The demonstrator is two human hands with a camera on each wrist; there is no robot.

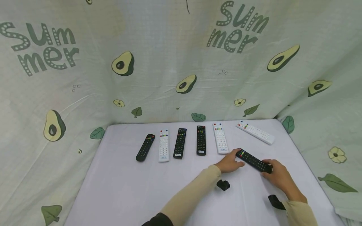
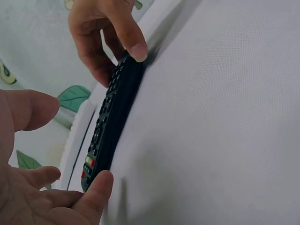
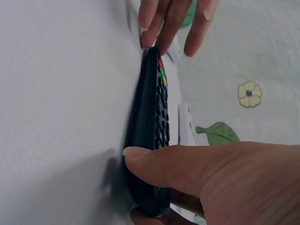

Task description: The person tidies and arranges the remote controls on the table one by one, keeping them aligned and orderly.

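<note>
A black remote control with coloured buttons near one end lies slantwise at the right of the table. My right hand grips its near end, thumb along one side and fingers on the other, as the right wrist view shows. At the far end is my left hand, its fingertips right at the remote's tip. In the left wrist view that hand's thumb stands apart from the remote. Just beyond lies a white remote, angled, and a second white remote stands upright in the row near my left fingers.
Further left along the row lie a black remote, another black remote, a white remote and a tilted black remote. They rest on a white-covered table. A cloth printed with avocados hangs behind and at both sides.
</note>
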